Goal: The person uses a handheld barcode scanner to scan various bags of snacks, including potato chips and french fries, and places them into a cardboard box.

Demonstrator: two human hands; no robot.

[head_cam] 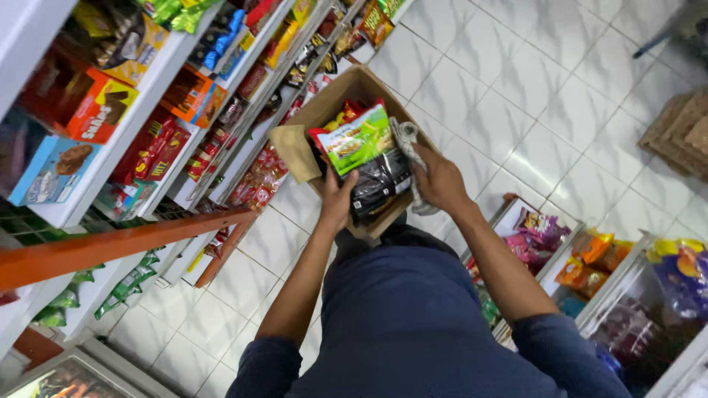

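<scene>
Both hands at cardboard box (335,99), left hand (338,200) closed on stack of snack packets (365,158), right hand (437,179) gripping its far side with grey cloth (405,140), stack's long axis pointing away up-frame, white tiled floor (516,88), stocked shelves (147,110) left, orange rail (110,243).

1. Cardboard box (324,110) sits open on the white tile floor, flaps spread, packed with snack packets.
2. Green packet (359,140) stands upright above the box, tilted.
3. Black packet (380,184) sits right below, touching it.
</scene>
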